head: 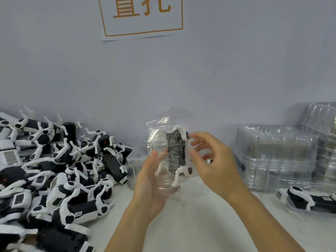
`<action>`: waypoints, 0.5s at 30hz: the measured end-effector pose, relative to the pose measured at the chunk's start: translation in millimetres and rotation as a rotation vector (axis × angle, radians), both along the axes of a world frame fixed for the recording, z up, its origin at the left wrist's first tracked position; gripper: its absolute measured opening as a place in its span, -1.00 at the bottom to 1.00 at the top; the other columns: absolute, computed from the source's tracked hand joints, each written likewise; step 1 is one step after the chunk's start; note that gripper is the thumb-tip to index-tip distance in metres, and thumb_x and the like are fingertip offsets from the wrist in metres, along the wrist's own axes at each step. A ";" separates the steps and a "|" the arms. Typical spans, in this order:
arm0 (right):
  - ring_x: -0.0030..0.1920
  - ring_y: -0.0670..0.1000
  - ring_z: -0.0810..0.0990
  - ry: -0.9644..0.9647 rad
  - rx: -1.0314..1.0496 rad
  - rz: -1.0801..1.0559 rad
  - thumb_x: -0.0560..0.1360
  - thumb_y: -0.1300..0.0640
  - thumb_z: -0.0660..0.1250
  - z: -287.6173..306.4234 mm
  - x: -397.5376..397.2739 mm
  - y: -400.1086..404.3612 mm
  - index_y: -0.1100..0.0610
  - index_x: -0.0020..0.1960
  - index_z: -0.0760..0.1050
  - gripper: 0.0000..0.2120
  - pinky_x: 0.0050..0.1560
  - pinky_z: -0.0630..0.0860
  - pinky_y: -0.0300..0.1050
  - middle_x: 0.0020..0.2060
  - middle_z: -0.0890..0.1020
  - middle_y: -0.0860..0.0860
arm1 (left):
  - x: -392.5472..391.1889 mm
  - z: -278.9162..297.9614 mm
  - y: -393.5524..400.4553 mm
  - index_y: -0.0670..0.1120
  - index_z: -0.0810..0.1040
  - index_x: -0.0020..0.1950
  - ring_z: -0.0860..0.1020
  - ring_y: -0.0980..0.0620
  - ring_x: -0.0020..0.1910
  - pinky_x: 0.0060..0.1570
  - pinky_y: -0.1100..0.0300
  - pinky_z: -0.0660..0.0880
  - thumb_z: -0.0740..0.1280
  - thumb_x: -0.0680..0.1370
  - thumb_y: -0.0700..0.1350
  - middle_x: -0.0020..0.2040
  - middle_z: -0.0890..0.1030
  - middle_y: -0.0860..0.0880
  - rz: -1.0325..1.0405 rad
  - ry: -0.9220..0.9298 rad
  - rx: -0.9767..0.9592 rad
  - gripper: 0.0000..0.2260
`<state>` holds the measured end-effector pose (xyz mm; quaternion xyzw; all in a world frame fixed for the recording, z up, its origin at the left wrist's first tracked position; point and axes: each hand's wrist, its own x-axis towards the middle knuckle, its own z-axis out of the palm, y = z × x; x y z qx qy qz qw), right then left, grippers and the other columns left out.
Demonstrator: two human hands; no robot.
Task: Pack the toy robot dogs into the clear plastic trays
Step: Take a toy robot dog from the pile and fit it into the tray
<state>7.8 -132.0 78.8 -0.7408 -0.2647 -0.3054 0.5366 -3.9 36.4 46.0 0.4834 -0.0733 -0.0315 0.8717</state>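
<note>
A clear plastic tray (160,139) is held up above the table's middle, standing on end. A black and white toy robot dog (175,150) sits in it, legs pointing toward me. My left hand (151,180) holds the tray from below and the left, thumb up along its face. My right hand (209,159) is at the tray's right edge, its curled fingertips touching the dog's black hip joint and the tray rim. A big heap of loose robot dogs (60,170) fills the table's left side.
Stacks of clear trays (276,157) stand at the right against the wall, a taller stack (323,124) behind them. One packed dog in a tray (309,200) lies at the right edge. More trays (134,166) sit behind my left hand. A sign (143,15) hangs on the wall.
</note>
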 end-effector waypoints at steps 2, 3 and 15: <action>-0.01 -0.09 0.62 -0.015 0.038 -0.006 0.52 0.24 0.41 2.0 -0.2 0.8 -0.14 0.25 0.50 -0.60 -0.16 0.52 -0.34 0.00 0.59 -0.19 | -1.4 1.1 -1.6 0.08 0.63 0.28 0.52 -0.23 0.04 -0.01 -0.08 0.48 0.35 0.41 0.28 0.32 0.56 -0.26 -0.004 0.008 0.024 -0.49; 0.01 -0.09 0.61 -0.022 0.045 -0.016 0.51 0.24 0.42 2.3 0.1 0.7 -0.11 0.26 0.51 -0.60 -0.16 0.53 -0.33 0.01 0.59 -0.20 | -1.9 1.4 -2.1 0.08 0.62 0.29 0.52 -0.25 0.08 -0.02 -0.07 0.50 0.35 0.42 0.28 0.32 0.57 -0.25 -0.006 0.012 0.036 -0.49; -0.04 -0.11 0.61 -0.027 0.046 -0.066 0.48 0.27 0.45 5.3 -2.1 -0.3 0.03 0.21 0.60 -0.66 -0.19 0.54 -0.32 -0.02 0.61 -0.17 | -5.8 4.9 -2.9 0.08 0.66 0.23 0.57 -0.28 0.08 -0.01 -0.10 0.49 0.38 0.35 0.28 0.26 0.61 -0.25 0.034 0.028 0.093 -0.49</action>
